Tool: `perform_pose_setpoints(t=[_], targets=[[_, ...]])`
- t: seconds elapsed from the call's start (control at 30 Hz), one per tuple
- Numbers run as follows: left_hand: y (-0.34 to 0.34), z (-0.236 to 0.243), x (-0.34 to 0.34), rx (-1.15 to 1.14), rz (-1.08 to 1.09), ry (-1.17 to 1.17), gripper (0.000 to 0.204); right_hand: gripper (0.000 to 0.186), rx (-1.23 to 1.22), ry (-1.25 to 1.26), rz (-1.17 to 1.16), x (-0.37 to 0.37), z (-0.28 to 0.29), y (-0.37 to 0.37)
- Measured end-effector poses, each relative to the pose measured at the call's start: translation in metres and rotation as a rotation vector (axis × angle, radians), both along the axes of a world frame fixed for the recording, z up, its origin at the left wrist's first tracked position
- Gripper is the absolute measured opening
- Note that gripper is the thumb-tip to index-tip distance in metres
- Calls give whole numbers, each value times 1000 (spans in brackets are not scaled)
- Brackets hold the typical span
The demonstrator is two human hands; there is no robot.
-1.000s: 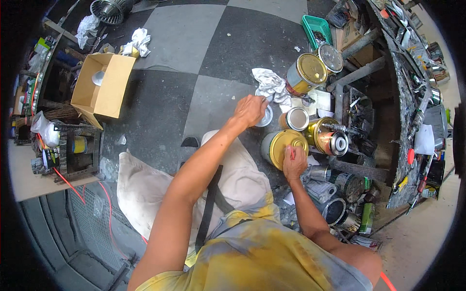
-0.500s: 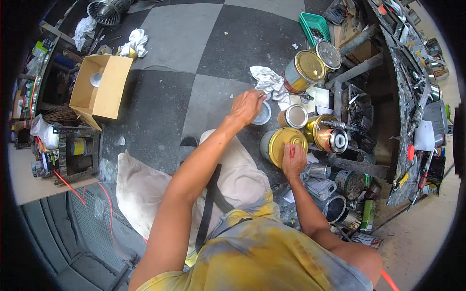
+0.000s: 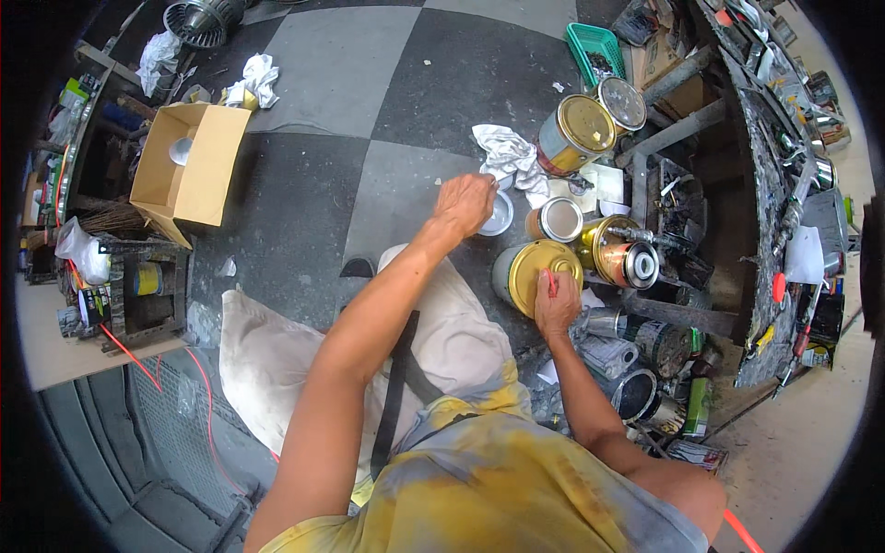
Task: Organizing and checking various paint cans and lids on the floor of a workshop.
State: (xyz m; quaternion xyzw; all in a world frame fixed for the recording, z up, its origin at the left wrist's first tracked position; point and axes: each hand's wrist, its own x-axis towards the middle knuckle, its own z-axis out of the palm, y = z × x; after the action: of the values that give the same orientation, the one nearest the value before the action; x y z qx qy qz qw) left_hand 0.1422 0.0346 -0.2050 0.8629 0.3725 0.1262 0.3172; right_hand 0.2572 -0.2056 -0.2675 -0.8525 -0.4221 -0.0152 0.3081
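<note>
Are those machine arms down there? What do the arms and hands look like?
They're a person's. The left hand and right hand wear no gloves, and the forearms are uncovered, with no watch or cable visible on them. The short-sleeved shirt is blotched yellow and grey, its left sleeve mostly yellow.

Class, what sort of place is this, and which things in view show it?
Probably a paint workshop: lidded metal cans, a crumpled white rag, and tools on a grimy bench.
</note>
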Motion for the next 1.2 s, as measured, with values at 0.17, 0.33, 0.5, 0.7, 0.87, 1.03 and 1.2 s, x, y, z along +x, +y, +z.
perform_pose_setpoints(t=[0.17, 0.33, 0.5, 0.7, 0.87, 1.03, 1.2], targets=[[-3, -1, -1, -91, 11, -166, 30, 28, -12, 10, 2, -1, 1, -1], [2, 0, -1, 70, -2, -72, 29, 28, -3, 23, -6, 0, -2, -2], [1, -9, 1, -47, 2, -71, 28, 28, -9, -1, -5, -1, -1, 0], [0, -7, 2, 44, -1, 40, 31, 28, -10, -2, -9, -1, 0, -3], [7, -25, -6, -152, 168, -101, 41, 28, 15, 19, 20, 1, -3, -2], [30, -12, -18, -303, 68, 344, 47, 28, -52, 46, 70, 8, 9, -7], [49, -27, -22, -493, 130, -84, 40, 29, -115, 185, 101, 6, 26, -4]])
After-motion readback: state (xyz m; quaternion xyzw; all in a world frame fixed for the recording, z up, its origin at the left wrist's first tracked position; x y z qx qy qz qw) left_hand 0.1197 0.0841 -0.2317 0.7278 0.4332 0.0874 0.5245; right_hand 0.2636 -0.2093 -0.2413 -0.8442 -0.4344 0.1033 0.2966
